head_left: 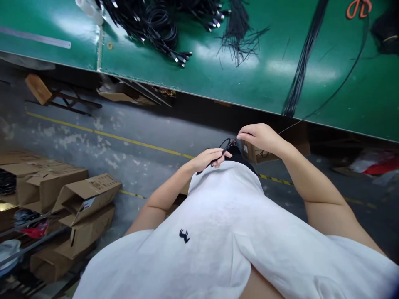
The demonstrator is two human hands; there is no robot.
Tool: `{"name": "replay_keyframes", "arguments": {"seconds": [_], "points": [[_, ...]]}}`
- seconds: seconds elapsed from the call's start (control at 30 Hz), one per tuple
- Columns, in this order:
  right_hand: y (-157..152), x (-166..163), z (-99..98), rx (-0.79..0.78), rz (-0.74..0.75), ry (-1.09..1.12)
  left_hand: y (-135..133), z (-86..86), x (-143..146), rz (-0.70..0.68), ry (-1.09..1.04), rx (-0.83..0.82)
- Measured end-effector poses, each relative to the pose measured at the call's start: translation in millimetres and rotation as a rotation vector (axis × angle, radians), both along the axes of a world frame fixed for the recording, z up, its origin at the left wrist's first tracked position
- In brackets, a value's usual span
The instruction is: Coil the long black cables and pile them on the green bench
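Black cable point(230, 145) held between hands near waist: grasped in left hand point(208, 159), pinched by fingertips of right hand point(260, 135). Beyond, green table point(199, 77) edge seen; cable bundles point(160, 29) laid on it.

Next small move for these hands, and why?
Probably draw the bare right hand gently away while the bare left hand holds firm: both appear to grip the slim black flexible cable, and a small open loop shows between them, suggesting slack to take up.
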State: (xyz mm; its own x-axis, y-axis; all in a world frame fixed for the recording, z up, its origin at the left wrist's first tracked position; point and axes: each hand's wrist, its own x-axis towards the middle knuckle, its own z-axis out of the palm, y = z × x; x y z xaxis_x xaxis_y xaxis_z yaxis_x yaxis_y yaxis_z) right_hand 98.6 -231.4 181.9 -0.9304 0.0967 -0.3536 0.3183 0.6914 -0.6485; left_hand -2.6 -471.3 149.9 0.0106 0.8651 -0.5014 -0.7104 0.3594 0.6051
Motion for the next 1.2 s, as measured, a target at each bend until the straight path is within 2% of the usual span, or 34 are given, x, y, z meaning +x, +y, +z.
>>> {"name": "replay_keyframes", "arguments": {"seconds": [0.17,0.23,0.3,0.37,0.47,0.53,0.57,0.63,0.7,0.8,0.87,0.93,1.0,1.07,1.1,1.13,1.2], "points": [[35.4,-5.9,-26.5,-0.138,-0.103,0.136,1.9,22.3,-8.1,0.094,-0.049,-0.127],[45.6,-8.2,-36.5,-0.185,-0.091,0.164,-0.9,28.7,-10.3,0.192,-0.092,-0.169],[59.2,-7.2,-51.3,-0.21,-0.102,0.164,-8.4,36.8,-15.7,0.361,-0.153,-0.2],[76.6,-0.8,-72.7,-0.164,-0.168,0.146,-19.9,48.5,-24.5,0.589,-0.167,-0.201],[99.9,18.5,-108.4,-0.005,-0.252,0.061,-37.7,71.4,-38.0,0.903,-0.084,-0.159],[102.3,33.8,-121.4,0.13,-0.202,-0.023,-43.5,85.2,-43.4,1.04,-0.004,-0.131],[97.2,40.7,-121.4,0.183,-0.131,-0.046,-43.4,90.0,-44.8,1.08,0.031,-0.126],[74.7,50.8,-105.6,0.205,0.08,-0.026,-36.4,93.4,-45.1,1.098,0.073,-0.131],[42.3,53.1,-71.2,0.074,0.343,0.046,-22.6,88.5,-43.0,1.032,0.065,-0.143],[3.8,37.6,-7.8,-0.197,0.638,0.131,1.0,74.8,-36.7,0.818,0.035,-0.17],[1.4,19.0,22.8,-0.267,0.7,0.14,10.4,69.6,-33.4,0.675,0.034,-0.196],[22.2,2.7,35.3,-0.136,0.577,0.089,9.5,70.9,-34.7,0.617,0.013,-0.203],[61.6,-4.5,31.2,0.186,0.249,-0.041,-1.5,77.2,-41.2,0.707,-0.031,-0.178],[108.4,-1.1,16.0,0.494,-0.147,-0.198,-18.3,85.4,-49.4,0.895,-0.053,-0.133],[130.9,3.7,6.0,0.565,-0.291,-0.257,-26.6,89.1,-52.5,0.979,-0.054,-0.115],[151.3,9.9,-4.8,0.554,-0.375,-0.283,-33.9,92.1,-54.6,1.038,-0.05,-0.103],[184.1,24.6,-26.7,0.509,-0.429,-0.321,-43.7,95.4,-55.4,1.068,-0.041,-0.092]]}}
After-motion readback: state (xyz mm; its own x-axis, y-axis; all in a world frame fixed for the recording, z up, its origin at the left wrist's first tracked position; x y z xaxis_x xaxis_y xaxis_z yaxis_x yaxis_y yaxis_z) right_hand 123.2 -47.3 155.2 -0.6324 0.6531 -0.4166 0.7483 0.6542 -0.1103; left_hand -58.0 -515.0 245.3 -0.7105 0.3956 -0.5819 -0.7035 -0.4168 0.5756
